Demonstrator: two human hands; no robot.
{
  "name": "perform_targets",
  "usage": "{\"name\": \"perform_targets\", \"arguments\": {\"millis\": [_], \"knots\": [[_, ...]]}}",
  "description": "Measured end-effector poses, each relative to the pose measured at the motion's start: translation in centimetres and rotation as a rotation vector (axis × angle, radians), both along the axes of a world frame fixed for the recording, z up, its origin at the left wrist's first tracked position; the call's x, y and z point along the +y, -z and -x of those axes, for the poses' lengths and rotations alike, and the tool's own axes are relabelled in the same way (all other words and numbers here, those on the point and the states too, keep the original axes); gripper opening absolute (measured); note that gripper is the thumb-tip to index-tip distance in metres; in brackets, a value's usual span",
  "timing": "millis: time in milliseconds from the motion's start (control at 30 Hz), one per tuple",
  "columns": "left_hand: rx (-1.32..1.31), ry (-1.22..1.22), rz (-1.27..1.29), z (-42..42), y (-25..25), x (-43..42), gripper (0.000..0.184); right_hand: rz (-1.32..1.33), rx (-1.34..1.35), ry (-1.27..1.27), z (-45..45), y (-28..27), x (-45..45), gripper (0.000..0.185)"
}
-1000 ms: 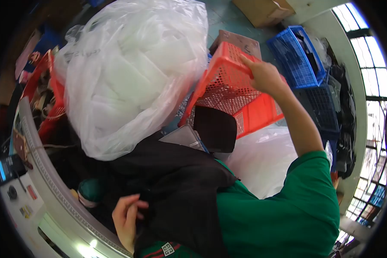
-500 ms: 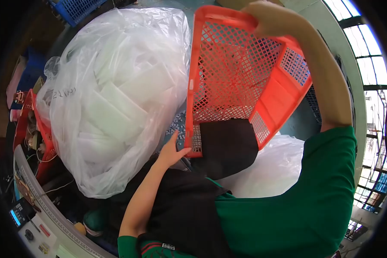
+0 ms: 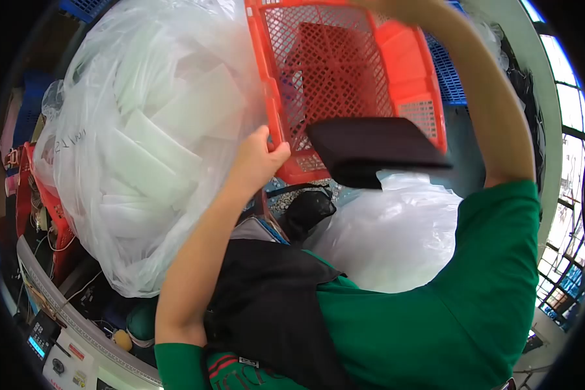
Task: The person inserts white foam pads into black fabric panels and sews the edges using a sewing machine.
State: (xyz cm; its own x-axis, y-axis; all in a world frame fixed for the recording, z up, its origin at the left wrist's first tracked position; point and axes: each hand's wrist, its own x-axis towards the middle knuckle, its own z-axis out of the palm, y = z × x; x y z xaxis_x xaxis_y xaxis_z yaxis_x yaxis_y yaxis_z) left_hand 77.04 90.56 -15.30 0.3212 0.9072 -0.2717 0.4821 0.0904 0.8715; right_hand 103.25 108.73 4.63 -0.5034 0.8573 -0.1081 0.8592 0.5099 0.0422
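A red plastic basket (image 3: 406, 58) with mesh walls is held tilted in front of me, its inside facing me. My left hand (image 3: 259, 159) grips its left edge near the lower corner, thumb and fingers around the rim. My right hand (image 3: 396, 9) is on the upper rim, partly cut off by the top of the view and blurred. A black flat piece (image 3: 380, 146) lies across the basket's near end, tilted and smeared by motion. I cannot tell whether it is loose or attached to something.
A big clear plastic bag (image 3: 156, 136) of pale sheets stands at left. Another whitish plastic bag (image 3: 396, 234) lies below the basket. A blue crate (image 3: 450, 71) is behind at right. At lower left are a white table (image 3: 78, 348) and a red container (image 3: 55, 201).
The basket has moved up and away from me, with both hands on it. The black piece has shifted up and right and tilted. My left hand now wraps the edge.
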Motion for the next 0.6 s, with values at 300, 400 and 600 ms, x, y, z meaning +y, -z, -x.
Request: {"name": "perform_targets", "arguments": {"millis": [300, 400, 600], "knots": [[-0.018, 0.020, 0.233, -0.7, -3.0, 0.4, 0.069, 0.472, 0.112, -0.033, -2.3, 6.5, -21.8, 0.073], [0.073, 0.027, -0.003, -1.2, -3.0, -0.4, 0.083, 0.424, 0.257, 0.278, -2.7, 7.1, -21.5, 0.055], [-0.024, 0.064, 0.143, 0.2, -2.5, -0.5, 0.091, 0.011, 0.379, 0.084, -1.5, 10.0, -22.8, 0.037]]}}
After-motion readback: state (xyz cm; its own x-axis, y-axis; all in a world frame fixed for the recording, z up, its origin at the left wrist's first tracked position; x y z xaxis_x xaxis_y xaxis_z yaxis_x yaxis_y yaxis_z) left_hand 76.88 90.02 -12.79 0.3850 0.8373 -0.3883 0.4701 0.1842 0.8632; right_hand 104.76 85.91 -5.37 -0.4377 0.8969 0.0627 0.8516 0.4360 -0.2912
